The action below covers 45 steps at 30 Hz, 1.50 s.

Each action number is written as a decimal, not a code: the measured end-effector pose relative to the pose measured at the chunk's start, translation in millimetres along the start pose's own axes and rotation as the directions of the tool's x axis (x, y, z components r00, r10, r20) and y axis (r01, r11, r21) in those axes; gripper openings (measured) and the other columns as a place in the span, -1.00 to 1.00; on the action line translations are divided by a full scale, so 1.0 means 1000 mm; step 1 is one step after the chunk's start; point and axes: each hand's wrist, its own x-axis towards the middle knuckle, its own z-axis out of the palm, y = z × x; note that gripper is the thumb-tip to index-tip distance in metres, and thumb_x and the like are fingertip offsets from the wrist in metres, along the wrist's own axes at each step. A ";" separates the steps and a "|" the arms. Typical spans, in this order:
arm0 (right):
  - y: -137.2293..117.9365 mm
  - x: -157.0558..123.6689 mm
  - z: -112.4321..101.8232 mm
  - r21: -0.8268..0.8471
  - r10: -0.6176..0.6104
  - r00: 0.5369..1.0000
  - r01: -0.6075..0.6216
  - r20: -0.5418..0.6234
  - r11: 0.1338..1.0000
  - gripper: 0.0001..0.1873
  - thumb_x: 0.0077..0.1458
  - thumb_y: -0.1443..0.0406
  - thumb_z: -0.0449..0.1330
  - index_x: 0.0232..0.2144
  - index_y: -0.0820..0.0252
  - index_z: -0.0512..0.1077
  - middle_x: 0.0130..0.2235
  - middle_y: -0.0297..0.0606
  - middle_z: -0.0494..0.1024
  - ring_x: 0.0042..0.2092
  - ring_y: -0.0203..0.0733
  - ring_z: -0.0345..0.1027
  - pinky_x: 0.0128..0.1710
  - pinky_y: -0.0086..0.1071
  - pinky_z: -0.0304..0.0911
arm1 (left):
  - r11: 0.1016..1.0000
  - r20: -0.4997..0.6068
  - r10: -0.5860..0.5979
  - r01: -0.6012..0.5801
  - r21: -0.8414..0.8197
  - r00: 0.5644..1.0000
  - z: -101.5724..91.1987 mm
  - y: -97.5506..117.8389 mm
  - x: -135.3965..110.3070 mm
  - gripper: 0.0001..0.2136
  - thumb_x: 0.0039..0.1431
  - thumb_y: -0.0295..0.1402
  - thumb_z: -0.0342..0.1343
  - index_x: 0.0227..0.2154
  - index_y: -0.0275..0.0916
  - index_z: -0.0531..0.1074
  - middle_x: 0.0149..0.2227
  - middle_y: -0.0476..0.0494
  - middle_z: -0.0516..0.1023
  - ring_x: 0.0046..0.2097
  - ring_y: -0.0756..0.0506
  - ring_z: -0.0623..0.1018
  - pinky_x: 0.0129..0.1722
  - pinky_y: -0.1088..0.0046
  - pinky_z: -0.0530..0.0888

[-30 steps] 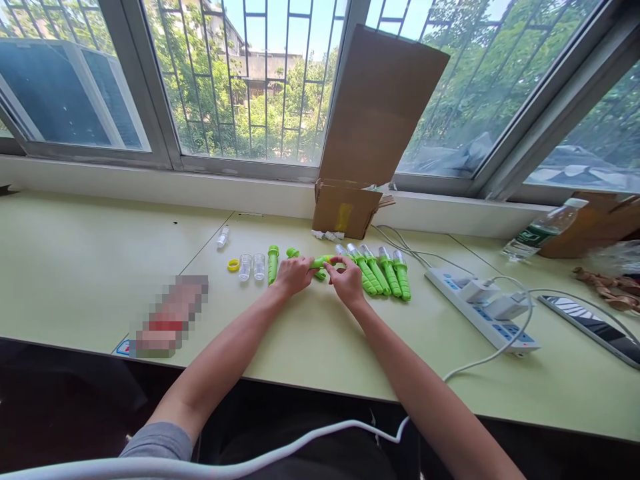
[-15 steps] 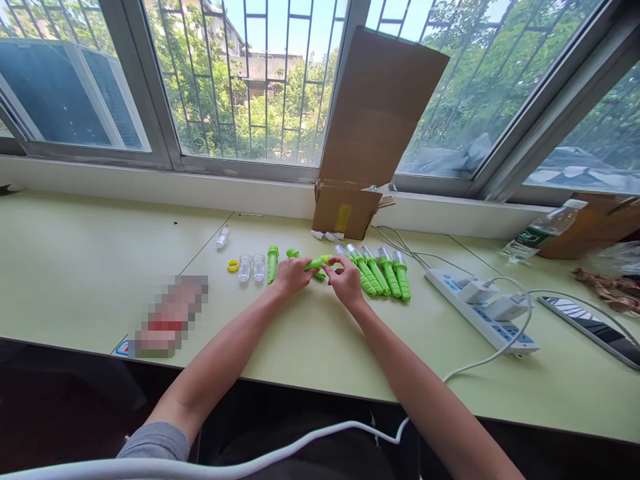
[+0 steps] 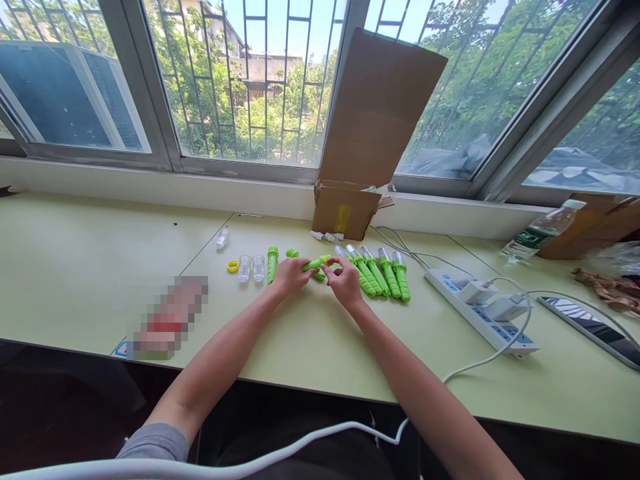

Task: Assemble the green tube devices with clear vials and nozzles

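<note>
My left hand (image 3: 294, 275) is closed around a green plastic handle (image 3: 311, 265) with a threaded end. A yellow ring sits near that end, and the fingers of my right hand (image 3: 344, 279) pinch there. Beneath and behind it lie parts of another green handle (image 3: 293, 253), partly hidden. To the left, one more green handle (image 3: 272, 265) rests beside two clear ribbed plastic caps (image 3: 245, 269) and a loose yellow ring (image 3: 233, 267). Right of my hands lie several green handles (image 3: 387, 275) fitted with clear tops.
Behind my hands an opened cardboard box (image 3: 343, 210) stands against the windowsill, small white parts (image 3: 327, 237) before it. A clear piece (image 3: 223, 238) lies at the left. On the right are a power strip (image 3: 480, 313) with cables, a phone (image 3: 595, 327) and a water bottle (image 3: 543, 233).
Both hands stay in almost the same place. The handle's threaded end and yellow ring have shifted very slightly between the fingers.
</note>
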 end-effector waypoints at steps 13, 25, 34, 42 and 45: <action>0.005 0.000 -0.001 0.019 -0.075 0.994 0.074 0.075 0.997 -0.72 0.00 0.16 0.18 -0.25 0.18 0.36 -0.19 -0.16 0.47 -0.59 -0.34 0.27 -0.55 -0.34 0.25 | 0.927 0.088 0.017 0.017 -0.374 0.996 0.002 -0.014 0.005 -0.66 0.06 -0.04 0.06 -0.51 -0.25 0.48 -0.65 0.03 0.30 -0.57 0.04 0.28 -0.53 0.50 0.16; 0.009 -0.001 0.000 -0.015 -0.143 0.989 0.144 0.027 0.990 -0.81 0.06 0.18 0.16 -0.32 0.18 0.36 -0.26 -0.21 0.45 -0.58 -0.34 0.23 -0.53 -0.34 0.21 | 0.959 -0.006 0.096 -0.094 -0.267 0.995 0.007 -0.017 0.005 -0.69 0.04 -0.09 0.12 -0.37 -0.25 0.52 -0.56 -0.01 0.43 -0.50 0.03 0.35 -0.48 0.51 0.20; 0.001 -0.003 -0.004 -0.040 -0.176 0.983 0.174 -0.052 0.984 -0.83 0.07 0.18 0.16 -0.35 0.17 0.37 -0.26 -0.23 0.44 -0.56 -0.34 0.22 -0.50 -0.34 0.21 | 0.986 -0.115 0.136 -0.145 -0.077 0.984 0.005 -0.010 0.000 -0.80 0.08 -0.27 0.15 -0.21 -0.15 0.44 -0.24 -0.08 0.55 -0.24 -0.06 0.50 -0.28 0.47 0.31; -0.001 0.000 -0.002 -0.013 -0.128 0.992 0.128 -0.002 0.992 -0.81 0.07 0.18 0.15 -0.32 0.17 0.37 -0.23 -0.19 0.44 -0.57 -0.33 0.22 -0.53 -0.33 0.21 | 0.978 -0.109 0.068 -0.088 -0.189 0.992 0.008 -0.015 0.002 -0.77 0.03 -0.19 0.18 -0.27 -0.16 0.49 -0.41 -0.04 0.54 -0.41 -0.02 0.47 -0.39 0.49 0.29; -0.002 0.000 -0.001 -0.011 -0.125 0.992 0.125 -0.002 0.992 -0.80 0.07 0.18 0.15 -0.30 0.17 0.37 -0.21 -0.18 0.44 -0.57 -0.33 0.22 -0.52 -0.34 0.21 | 0.966 -0.127 0.050 -0.080 -0.246 0.991 0.010 -0.016 0.004 -0.76 0.00 -0.18 0.20 -0.30 -0.19 0.50 -0.42 -0.04 0.54 -0.41 0.00 0.46 -0.39 0.50 0.31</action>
